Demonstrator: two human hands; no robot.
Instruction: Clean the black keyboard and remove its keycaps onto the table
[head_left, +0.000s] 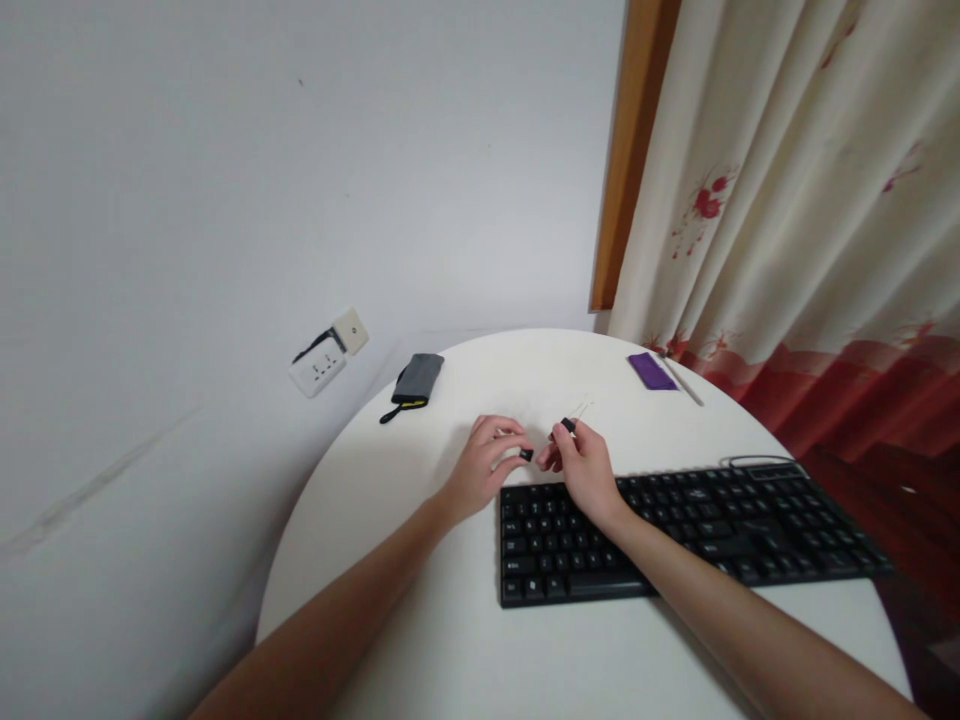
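Observation:
My left hand (481,470) pinches a small black keycap (526,455) between thumb and fingertips, just beyond the top-left corner of a black keyboard (611,583). Facing it, my right hand (586,468) is closed on a keycap puller (568,425) with a dark handle and thin wires that point away from me. A short gap separates the two hands. The right wrist and forearm pass over the keyboard and hide part of its keys. Fine detail of the keycap is too small to make out.
The round white table (360,560) stands against a wall with a socket (318,366). A grey folded cloth pouch (418,380) lies at the back left. A purple cloth (652,371) and a slim pale stick (682,382) lie at the back right, near a curtain (787,200).

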